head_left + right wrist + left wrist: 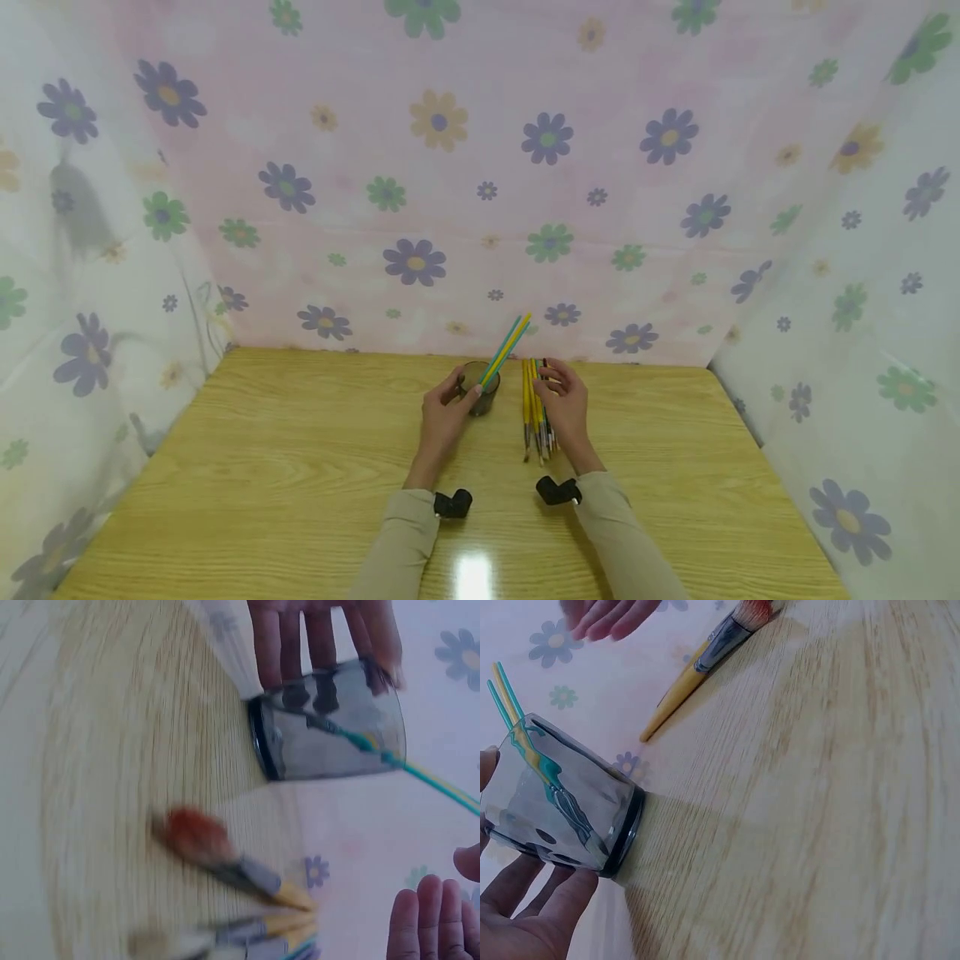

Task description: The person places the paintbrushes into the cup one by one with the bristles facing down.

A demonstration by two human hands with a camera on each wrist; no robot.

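My left hand (444,414) grips a smoky, see-through glass (592,787), thumb on one side and fingers around the other. Inside the glass lean several thin paintbrushes (510,348) with teal and yellow handles, their bristles down at its base. To the right of the glass, a bunch of paintbrushes (527,400) lies on the table, handles pointing away and bristles toward me. Over this bunch hovers my right hand (566,408), its fingers loosely extended with nothing between them. One thick yellow-handled paintbrush (259,875) has reddish bristles.
The wood-grain table (300,467) runs back to a flowered cloth (480,167) hanging behind it and along both sides. A black wrist camera (453,504) sits at the left cuff, another black wrist camera (558,491) at the right.
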